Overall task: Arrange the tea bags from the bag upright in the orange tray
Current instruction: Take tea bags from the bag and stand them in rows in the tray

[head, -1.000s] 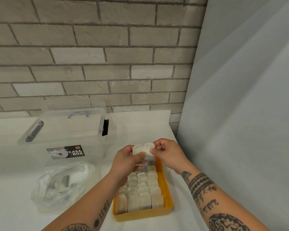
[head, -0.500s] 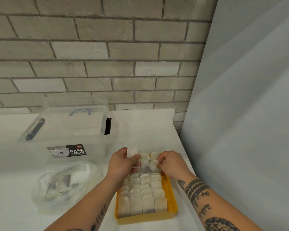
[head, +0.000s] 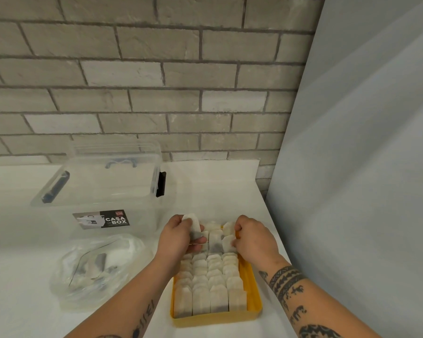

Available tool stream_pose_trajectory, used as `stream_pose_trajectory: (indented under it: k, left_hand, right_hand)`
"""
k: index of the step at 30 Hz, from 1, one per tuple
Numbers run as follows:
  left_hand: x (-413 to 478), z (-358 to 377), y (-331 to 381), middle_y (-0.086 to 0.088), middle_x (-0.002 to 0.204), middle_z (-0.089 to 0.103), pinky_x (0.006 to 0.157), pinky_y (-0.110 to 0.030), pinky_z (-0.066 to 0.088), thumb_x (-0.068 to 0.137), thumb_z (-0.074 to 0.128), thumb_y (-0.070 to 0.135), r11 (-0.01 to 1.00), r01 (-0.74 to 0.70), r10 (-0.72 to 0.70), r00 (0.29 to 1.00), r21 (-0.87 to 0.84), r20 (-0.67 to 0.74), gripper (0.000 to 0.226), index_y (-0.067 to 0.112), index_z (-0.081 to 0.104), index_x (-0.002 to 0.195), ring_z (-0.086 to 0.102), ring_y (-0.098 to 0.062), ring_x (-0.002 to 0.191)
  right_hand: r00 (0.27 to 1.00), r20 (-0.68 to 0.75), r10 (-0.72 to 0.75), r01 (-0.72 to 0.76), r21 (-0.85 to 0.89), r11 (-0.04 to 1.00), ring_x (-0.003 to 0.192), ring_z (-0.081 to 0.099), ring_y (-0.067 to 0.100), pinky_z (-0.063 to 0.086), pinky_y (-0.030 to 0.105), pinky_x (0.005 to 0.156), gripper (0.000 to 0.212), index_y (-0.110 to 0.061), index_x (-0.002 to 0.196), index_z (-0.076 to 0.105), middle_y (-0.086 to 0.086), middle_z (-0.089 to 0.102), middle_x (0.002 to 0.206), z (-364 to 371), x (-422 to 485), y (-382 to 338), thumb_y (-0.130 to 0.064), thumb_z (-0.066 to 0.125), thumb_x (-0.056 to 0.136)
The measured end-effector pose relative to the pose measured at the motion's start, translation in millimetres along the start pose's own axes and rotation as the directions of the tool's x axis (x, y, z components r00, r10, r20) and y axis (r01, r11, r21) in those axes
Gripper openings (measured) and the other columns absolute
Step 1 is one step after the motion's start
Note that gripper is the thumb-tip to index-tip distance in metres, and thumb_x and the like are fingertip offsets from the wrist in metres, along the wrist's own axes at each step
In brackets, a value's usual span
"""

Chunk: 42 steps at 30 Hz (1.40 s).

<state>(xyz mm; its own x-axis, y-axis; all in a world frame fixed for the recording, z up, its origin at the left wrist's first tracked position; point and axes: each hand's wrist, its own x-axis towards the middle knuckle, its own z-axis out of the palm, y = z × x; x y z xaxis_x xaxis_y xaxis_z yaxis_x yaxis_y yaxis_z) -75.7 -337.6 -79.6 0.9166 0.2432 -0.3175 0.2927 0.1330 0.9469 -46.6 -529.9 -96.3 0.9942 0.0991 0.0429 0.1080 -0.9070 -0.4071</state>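
White table (head: 217, 186) under a grey brick wall (head: 156, 81). Orange tray (head: 215, 318) is packed with upright rows of tea bags (head: 210, 284). Our left hand (head: 178, 237) pinches a raised tea bag (head: 193, 223) over the tray's far-left corner. Our right hand (head: 253, 240) pinches an end tea bag (head: 227, 242) at the far right. Plastic bag (head: 95, 267) lies left of the tray.

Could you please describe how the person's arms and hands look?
Both forearms are bare: no sleeves, gloves or watch show. The right forearm carries dark patterned tattoo bands by the wrist, then small dark figures. The left forearm bears dark line-like tattoo marks. No rings show on the left hand or right hand.
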Motion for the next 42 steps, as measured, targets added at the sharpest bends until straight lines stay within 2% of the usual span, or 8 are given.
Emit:
stream_pose_trajectory:
  k: [5,11,15,20,26,30,35,42]
  left_hand:
    - [-9.3,-6.4,2.6,-0.011,0.100,0.076,0.057,-0.033,0.058,0.103,0.048,0.016,1.000,-0.011,0.011,1.000,0.006,-0.004,0.015,0.013,0.062,0.106,0.074,-0.028,0.083]
    - [-13.7,-14.0,4.3,-0.011,0.101,0.074,0.065,-0.030,0.056,0.099,0.061,0.018,0.998,-0.051,0.051,0.999,0.020,-0.001,0.014,0.015,0.073,0.094,0.070,-0.022,0.089]
    - [-17.5,-22.5,12.0,0.001,0.082,0.072,0.071,-0.033,0.054,0.097,0.065,0.019,0.997,-0.070,0.070,0.998,0.015,0.009,0.013,0.015,0.076,0.091,0.064,-0.014,0.078]
    - [-21.6,-36.5,14.6,0.000,0.080,0.069,0.072,-0.034,0.052,0.095,0.068,0.018,0.996,-0.080,0.078,0.995,0.036,0.065,0.011,0.013,0.077,0.097,0.061,-0.014,0.073]
    - [-18.6,-57.4,5.2,0.001,0.095,0.073,0.069,-0.031,0.054,0.096,0.065,0.017,0.993,-0.090,0.097,0.991,0.081,-0.091,0.013,0.023,0.074,0.103,0.063,-0.016,0.080]
    - [-13.9,-62.8,-13.1,0.006,0.093,0.072,0.073,-0.031,0.053,0.093,0.069,0.019,0.966,-0.095,0.131,0.982,0.240,-0.139,0.009,0.026,0.073,0.097,0.064,-0.015,0.081]
    - [-13.5,-67.9,-30.6,0.013,0.101,0.069,0.077,-0.022,0.047,0.089,0.074,0.020,0.895,-0.095,0.144,0.986,0.435,-0.081,0.012,0.029,0.072,0.098,0.063,-0.010,0.093]
    - [-8.1,-68.0,-30.9,0.006,0.116,0.063,0.085,-0.019,0.038,0.090,0.072,0.023,0.774,-0.168,0.203,0.979,0.611,0.012,0.021,0.030,0.072,0.109,0.056,-0.005,0.103]
  right_hand:
    - [1.000,-0.010,-0.017,0.019,0.155,0.988,0.086,0.062,0.011,0.055,0.028,0.074,0.013,-0.028,0.102,0.063,-0.009,0.064,0.096,-8.2,-2.3,-9.1,-0.023,0.065,0.090]
    - [0.995,0.018,-0.099,0.080,0.458,0.885,0.089,0.061,-0.002,0.043,0.006,0.072,0.017,-0.029,0.111,0.068,-0.018,0.065,0.101,-14.8,-7.8,-44.6,-0.030,0.065,0.095]
    - [0.990,0.078,-0.119,0.051,0.587,0.808,0.089,0.066,-0.001,0.054,0.017,0.083,0.017,-0.029,0.108,0.071,-0.014,0.072,0.099,-12.0,-6.6,-64.7,-0.030,0.071,0.091]
    - [0.992,0.102,-0.080,0.002,0.607,0.795,0.078,0.067,0.002,0.055,0.021,0.074,0.008,-0.026,0.094,0.073,-0.009,0.073,0.085,-5.8,-3.4,-75.0,-0.031,0.075,0.088]
    - [0.995,0.094,0.038,-0.088,0.621,0.779,0.081,0.067,0.006,0.054,0.020,0.073,0.007,-0.029,0.085,0.068,-0.010,0.071,0.085,8.2,-4.4,-71.4,-0.027,0.074,0.088]
    - [0.984,0.160,0.083,-0.159,0.553,0.818,0.085,0.066,0.010,0.053,0.019,0.074,0.007,-0.023,0.095,0.070,-0.008,0.071,0.091,35.0,-11.8,-73.4,-0.026,0.072,0.089]
    - [0.982,0.122,0.145,-0.187,0.513,0.837,0.095,0.065,0.012,0.051,0.023,0.084,0.011,-0.021,0.104,0.068,-0.005,0.071,0.104,64.8,-18.4,-82.6,-0.026,0.067,0.094]
    - [0.986,0.066,0.150,-0.164,0.425,0.890,0.082,0.065,0.009,0.051,0.022,0.072,0.009,-0.023,0.099,0.074,-0.006,0.074,0.095,67.1,-15.9,-88.4,-0.026,0.067,0.094]
